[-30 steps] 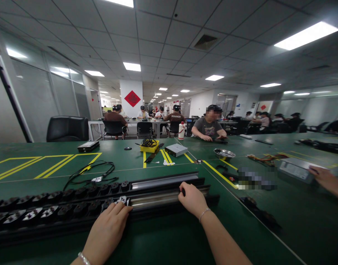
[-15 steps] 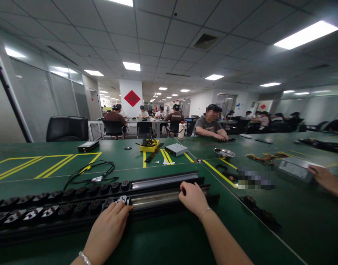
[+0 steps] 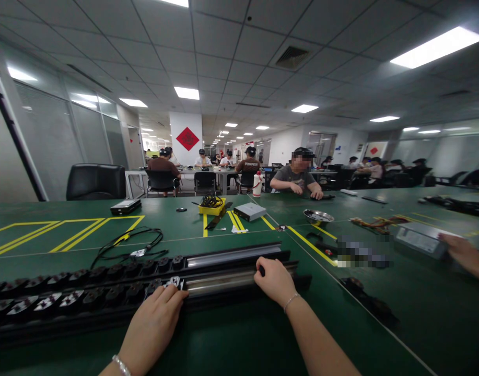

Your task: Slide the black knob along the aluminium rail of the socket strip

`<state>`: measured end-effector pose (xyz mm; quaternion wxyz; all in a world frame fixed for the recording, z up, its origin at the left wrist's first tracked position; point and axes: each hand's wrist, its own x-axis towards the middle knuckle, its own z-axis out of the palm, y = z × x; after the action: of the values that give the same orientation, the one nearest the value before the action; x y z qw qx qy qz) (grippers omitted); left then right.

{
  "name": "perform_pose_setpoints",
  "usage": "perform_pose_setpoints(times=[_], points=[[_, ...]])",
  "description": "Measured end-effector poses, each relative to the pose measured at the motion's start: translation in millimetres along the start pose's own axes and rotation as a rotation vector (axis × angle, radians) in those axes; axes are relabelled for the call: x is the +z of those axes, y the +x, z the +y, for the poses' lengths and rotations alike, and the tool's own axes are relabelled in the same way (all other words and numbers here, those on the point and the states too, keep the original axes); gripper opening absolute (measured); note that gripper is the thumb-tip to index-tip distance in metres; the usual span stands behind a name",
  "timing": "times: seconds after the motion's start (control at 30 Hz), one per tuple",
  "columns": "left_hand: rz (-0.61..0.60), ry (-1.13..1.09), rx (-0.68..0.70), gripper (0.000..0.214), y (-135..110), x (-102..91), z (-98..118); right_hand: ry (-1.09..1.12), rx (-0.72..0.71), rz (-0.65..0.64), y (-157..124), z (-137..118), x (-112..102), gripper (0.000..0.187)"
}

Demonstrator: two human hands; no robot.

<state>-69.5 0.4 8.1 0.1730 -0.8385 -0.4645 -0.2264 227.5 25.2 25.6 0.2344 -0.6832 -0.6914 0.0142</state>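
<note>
Two long black track rails (image 3: 239,256) lie side by side on the green table. Rows of black round modules with prongs (image 3: 94,298) fill their left part, and bare metal strip shows on the right. My left hand (image 3: 155,318) is closed over the front rail at the end of its row. Its fingertips press beside a module with a silvery top (image 3: 175,283), partly hidden by the fingers. Farther right, my right hand (image 3: 275,279) pinches at the same rail with curled fingers. Something dark shows in the curl, too small to name.
A co-worker's hand (image 3: 466,256) touches a grey metal box (image 3: 421,241) at right. Beyond the rails are a looped black cable (image 3: 131,243), a yellow box (image 3: 211,207), a silver box (image 3: 250,211) and a metal bowl (image 3: 318,216). A person (image 3: 298,175) sits opposite.
My hands and the rails stay almost still. The person opposite has drawn one hand back from the other. At right, the grey box and the co-worker's hand have shifted slightly right.
</note>
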Motion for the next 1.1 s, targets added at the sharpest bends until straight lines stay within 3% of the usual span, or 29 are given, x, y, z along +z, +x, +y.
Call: perform_pose_setpoints(times=[0.37,1.1], points=[[-0.013,-0.003,0.001,0.025,-2,7.6,-4,-0.038,0.023,-0.016,0,-1,-3,0.009],[-0.017,0.016,0.012,0.026,0,-2.5,3,-0.023,0.026,-0.022,-1,0,-4,0.009]])
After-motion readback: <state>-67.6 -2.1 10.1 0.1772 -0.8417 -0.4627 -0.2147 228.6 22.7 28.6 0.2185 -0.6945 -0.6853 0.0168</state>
